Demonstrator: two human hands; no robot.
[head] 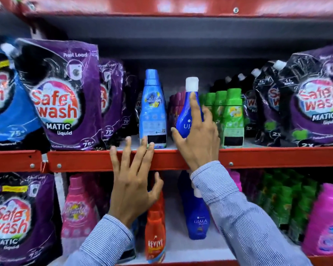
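Observation:
A dark blue bottle (pixel 185 116) with a white cap stands on the upper red shelf (pixel 85 160). My right hand (pixel 198 139) grips it from the front, thumb on its left side and forefinger stretched up along its neck. To its left stands a light blue bottle (pixel 152 110). My left hand (pixel 133 179) is raised flat in front of the shelf edge, fingers spread and straight, with the fingertips reaching up to the base of the light blue bottle. It holds nothing.
Purple Safe Wash pouches (pixel 65 96) fill the upper shelf's left, more pouches (pixel 315 108) its right. Green bottles (pixel 232 116) stand just right of the dark blue one. Below are pink bottles (pixel 79 208), a red bottle (pixel 155 231), another blue bottle (pixel 198 217) and more green ones.

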